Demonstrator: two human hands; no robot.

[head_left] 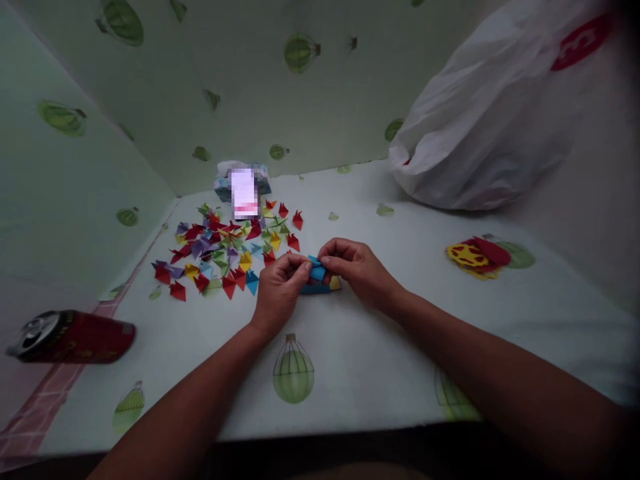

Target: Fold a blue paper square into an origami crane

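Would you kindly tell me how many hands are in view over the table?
2: the left hand grips the left side of the folded blue paper, and the right hand pinches its right side. No other hand shows.

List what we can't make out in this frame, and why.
All in the head view:
Blue paper: some folds, covered by the left hand and right hand.
Blue-and-yellow item below it: full shape, partly hidden by the hands and paper.
Lit screen: pixelated, unreadable.
Tissue box: middle, behind the screen.
White bag: contents hidden by its plastic; top cut off by the upper edge.
Can: lettering too blurred.
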